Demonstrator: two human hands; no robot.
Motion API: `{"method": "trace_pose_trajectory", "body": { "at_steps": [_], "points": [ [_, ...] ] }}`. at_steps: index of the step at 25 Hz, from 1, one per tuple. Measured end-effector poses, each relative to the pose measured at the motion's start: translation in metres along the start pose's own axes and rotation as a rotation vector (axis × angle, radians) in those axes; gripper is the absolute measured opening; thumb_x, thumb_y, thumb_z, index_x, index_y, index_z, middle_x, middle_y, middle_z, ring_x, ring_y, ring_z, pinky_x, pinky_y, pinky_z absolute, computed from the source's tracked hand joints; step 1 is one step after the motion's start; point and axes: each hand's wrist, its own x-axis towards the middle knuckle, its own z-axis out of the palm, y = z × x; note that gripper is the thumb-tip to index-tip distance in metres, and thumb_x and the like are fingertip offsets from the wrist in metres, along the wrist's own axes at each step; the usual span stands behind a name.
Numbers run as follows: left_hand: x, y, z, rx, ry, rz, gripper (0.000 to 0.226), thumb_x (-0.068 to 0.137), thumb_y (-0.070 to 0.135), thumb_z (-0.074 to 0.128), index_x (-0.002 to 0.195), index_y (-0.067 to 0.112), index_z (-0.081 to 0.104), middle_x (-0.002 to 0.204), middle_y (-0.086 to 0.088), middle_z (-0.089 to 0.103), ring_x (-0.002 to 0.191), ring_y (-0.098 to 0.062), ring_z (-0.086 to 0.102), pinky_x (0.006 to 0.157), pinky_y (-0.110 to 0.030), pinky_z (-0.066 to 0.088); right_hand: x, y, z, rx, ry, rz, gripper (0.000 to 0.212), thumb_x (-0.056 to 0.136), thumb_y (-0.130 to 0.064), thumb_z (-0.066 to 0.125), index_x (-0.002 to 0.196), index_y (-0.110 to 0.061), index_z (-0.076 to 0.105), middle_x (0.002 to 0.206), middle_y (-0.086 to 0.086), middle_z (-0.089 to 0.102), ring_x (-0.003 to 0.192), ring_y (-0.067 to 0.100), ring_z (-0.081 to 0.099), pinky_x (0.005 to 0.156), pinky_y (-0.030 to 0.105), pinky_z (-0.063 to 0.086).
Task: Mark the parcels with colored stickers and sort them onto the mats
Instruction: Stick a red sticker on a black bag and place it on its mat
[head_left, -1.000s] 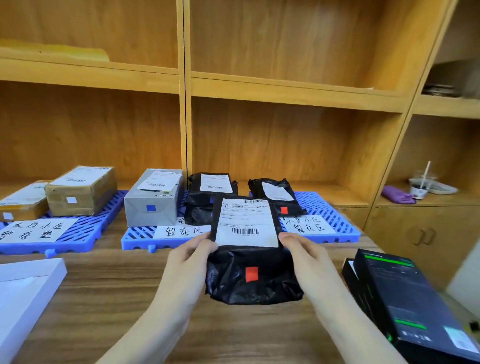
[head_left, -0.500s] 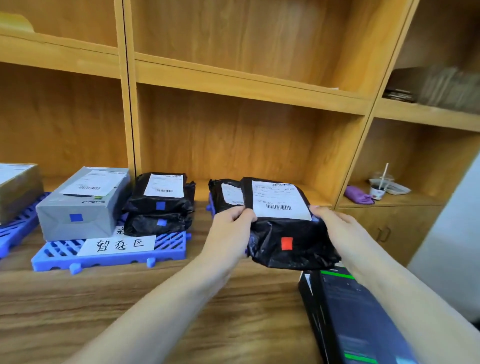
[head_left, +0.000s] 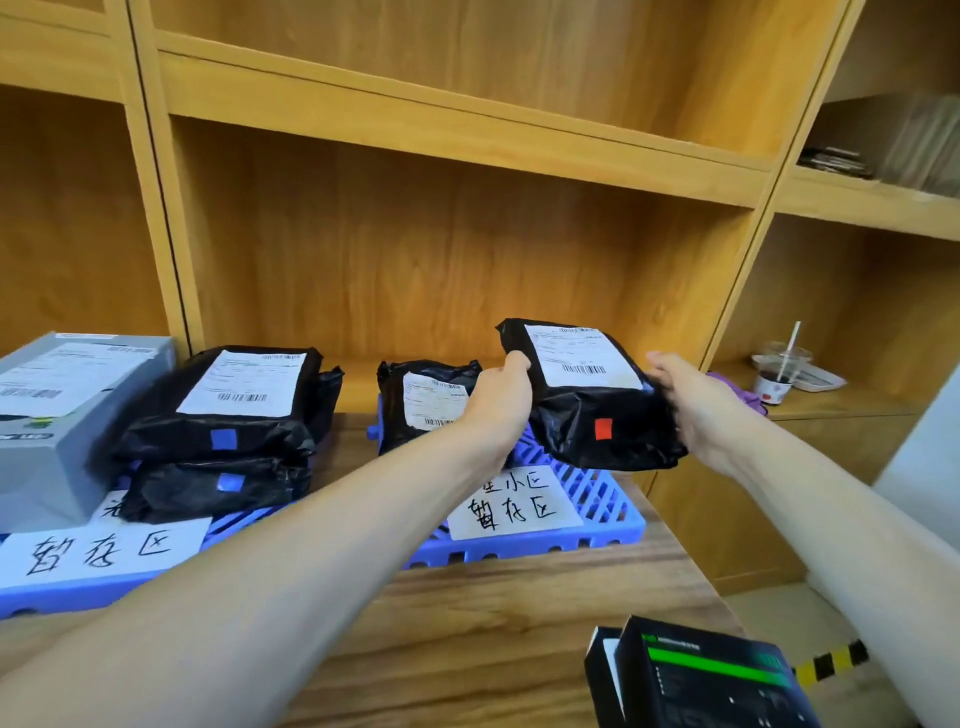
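I hold a black plastic parcel (head_left: 597, 410) with a white shipping label and a red sticker (head_left: 602, 429) above the right blue mat (head_left: 597, 525). My left hand (head_left: 501, 400) grips its left edge and my right hand (head_left: 696, 415) grips its right side. Behind my left hand another black parcel (head_left: 426, 400) lies on the same mat. The mat carries a handwritten paper sign (head_left: 511, 504). On the middle blue mat (head_left: 78, 587) two black parcels with blue stickers (head_left: 228, 415) are stacked beside a grey box (head_left: 57, 415).
A wooden shelf unit (head_left: 441, 249) rises behind the mats. The wooden table (head_left: 493, 623) runs along the front, with a black and green box (head_left: 701, 680) at its lower right. A cup with a straw (head_left: 779, 371) and a purple cloth (head_left: 748, 397) sit on the right counter.
Both hands carried the red-stickered parcel from over the table forward and right, to above the right mat. The view turned right and moved closer to the shelves.
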Motion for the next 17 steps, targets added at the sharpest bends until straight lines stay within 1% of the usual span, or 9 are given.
{"method": "trace_pose_trajectory", "body": {
  "at_steps": [1, 2, 4, 6, 8, 12, 13, 15, 17],
  "points": [
    [0.017, -0.003, 0.005, -0.032, 0.009, -0.020, 0.064, 0.069, 0.050, 0.037, 0.108, 0.009, 0.064, 0.098, -0.001, 0.069, 0.089, -0.025, 0.058, 0.102, -0.044, 0.048, 0.013, 0.002, 0.001, 0.003, -0.004, 0.018, 0.036, 0.095, -0.049, 0.051, 0.106, -0.019, 0.067, 0.103, 0.003, 0.071, 0.093, 0.019, 0.066, 0.069, 0.032, 0.047],
    [0.036, -0.009, 0.009, -0.045, 0.024, -0.035, 0.068, 0.068, 0.052, 0.035, 0.113, 0.010, 0.064, 0.105, -0.002, 0.072, 0.097, -0.027, 0.062, 0.105, -0.048, 0.046, 0.025, 0.005, 0.003, 0.010, -0.010, 0.030, 0.035, 0.096, -0.048, 0.050, 0.104, -0.019, 0.066, 0.102, 0.003, 0.071, 0.091, 0.019, 0.065, 0.068, 0.031, 0.046],
    [0.065, -0.020, 0.014, -0.043, 0.052, -0.044, 0.070, 0.070, 0.055, 0.032, 0.117, 0.013, 0.064, 0.109, -0.004, 0.073, 0.109, -0.030, 0.064, 0.106, -0.050, 0.045, 0.046, 0.013, 0.008, 0.015, -0.013, 0.056, 0.036, 0.097, -0.048, 0.049, 0.109, -0.017, 0.064, 0.104, 0.004, 0.070, 0.089, 0.018, 0.065, 0.066, 0.031, 0.046],
    [0.089, -0.030, 0.018, -0.026, 0.073, -0.066, 0.076, 0.070, 0.059, 0.030, 0.123, 0.014, 0.061, 0.112, -0.006, 0.072, 0.113, -0.033, 0.063, 0.106, -0.053, 0.044, 0.062, 0.020, 0.015, 0.015, -0.014, 0.077, 0.037, 0.097, -0.047, 0.049, 0.113, -0.017, 0.063, 0.103, 0.004, 0.070, 0.087, 0.017, 0.065, 0.064, 0.030, 0.045],
    [0.114, -0.041, 0.018, 0.032, 0.087, -0.081, 0.081, 0.068, 0.061, 0.029, 0.128, 0.013, 0.056, 0.117, -0.008, 0.068, 0.116, -0.034, 0.061, 0.107, -0.053, 0.042, 0.075, 0.028, 0.022, 0.018, -0.020, 0.103, 0.036, 0.098, -0.047, 0.048, 0.110, -0.016, 0.063, 0.098, 0.003, 0.069, 0.084, 0.017, 0.065, 0.063, 0.030, 0.045],
    [0.139, -0.057, 0.014, 0.098, 0.080, -0.105, 0.098, 0.049, 0.068, 0.032, 0.131, 0.019, 0.056, 0.128, -0.004, 0.065, 0.121, -0.031, 0.057, 0.110, -0.049, 0.039, 0.090, 0.040, 0.033, -0.004, -0.037, 0.125, 0.034, 0.099, -0.046, 0.048, 0.101, -0.016, 0.062, 0.091, 0.001, 0.067, 0.080, 0.015, 0.063, 0.062, 0.030, 0.044],
    [0.139, -0.058, 0.013, 0.096, 0.060, -0.113, 0.094, 0.052, 0.067, 0.034, 0.129, 0.020, 0.058, 0.127, -0.005, 0.066, 0.120, -0.030, 0.058, 0.109, -0.049, 0.040, 0.093, 0.043, 0.034, -0.018, -0.040, 0.128, 0.035, 0.099, -0.047, 0.048, 0.104, -0.015, 0.061, 0.091, 0.002, 0.066, 0.080, 0.015, 0.062, 0.062, 0.030, 0.044],
    [0.131, -0.057, 0.013, 0.095, 0.011, -0.130, 0.075, 0.067, 0.062, 0.036, 0.123, 0.020, 0.063, 0.122, -0.006, 0.069, 0.116, -0.029, 0.061, 0.109, -0.046, 0.041, 0.098, 0.048, 0.036, -0.032, -0.060, 0.137, 0.038, 0.099, -0.049, 0.046, 0.105, -0.015, 0.061, 0.094, 0.003, 0.066, 0.081, 0.015, 0.061, 0.066, 0.031, 0.044],
    [0.123, -0.053, 0.013, 0.091, -0.008, -0.133, 0.070, 0.072, 0.060, 0.035, 0.121, 0.020, 0.064, 0.119, -0.005, 0.070, 0.114, -0.027, 0.062, 0.109, -0.046, 0.040, 0.101, 0.051, 0.038, -0.046, -0.079, 0.145, 0.040, 0.099, -0.050, 0.045, 0.108, -0.015, 0.061, 0.095, 0.003, 0.066, 0.084, 0.015, 0.060, 0.079, 0.034, 0.046]
  ]
}}
